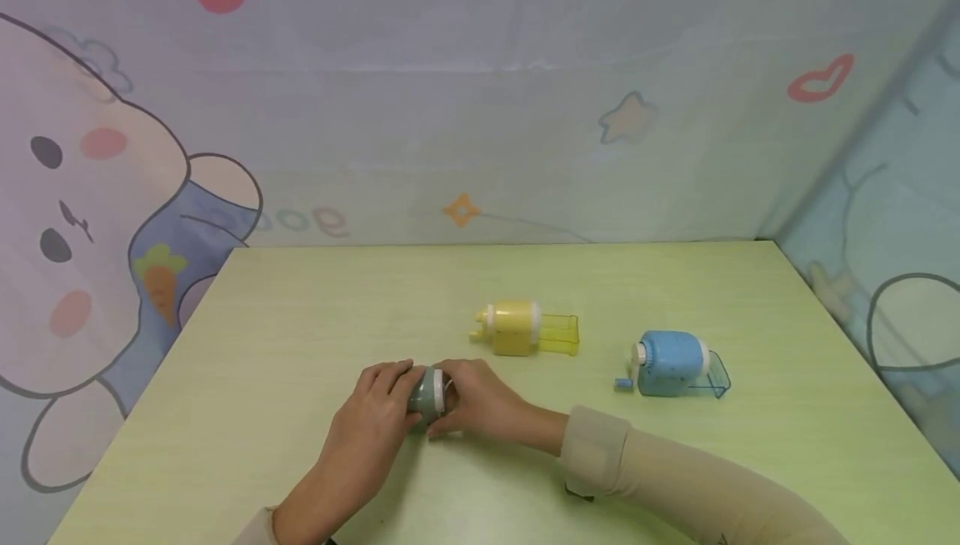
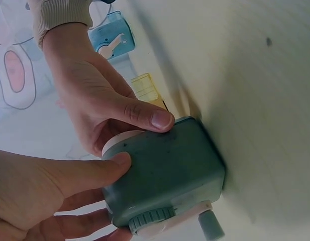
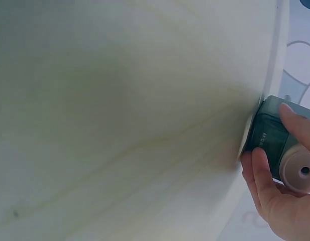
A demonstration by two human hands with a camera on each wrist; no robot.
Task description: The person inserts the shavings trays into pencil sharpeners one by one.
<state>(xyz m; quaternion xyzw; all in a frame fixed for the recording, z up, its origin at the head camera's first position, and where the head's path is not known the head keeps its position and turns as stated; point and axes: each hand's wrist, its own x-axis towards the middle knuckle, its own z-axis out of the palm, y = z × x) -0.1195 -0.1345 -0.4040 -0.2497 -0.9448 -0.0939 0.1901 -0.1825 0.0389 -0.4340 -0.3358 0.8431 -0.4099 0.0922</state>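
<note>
A dark green hand-crank pencil sharpener (image 1: 424, 395) stands on the table between both hands. My left hand (image 1: 372, 424) grips its body from the left, with the thumb pressing its side in the left wrist view. My right hand (image 1: 483, 402) holds the other end, beside the white ring. In the left wrist view the sharpener (image 2: 167, 165) shows its crank handle (image 2: 211, 225) near the left hand's side. The right wrist view shows the right thumb and fingers around the sharpener (image 3: 272, 131), near a pale round front with a dark hole. Part of the sharpener is hidden by the hands.
Behind the hands, a yellow pencil sharpener (image 1: 514, 328) stands with its clear frame pulled out to the right. Farther right is a blue pencil sharpener (image 1: 670, 363), its frame also out. A printed cloth (image 1: 525, 112) hangs along the table's back edge.
</note>
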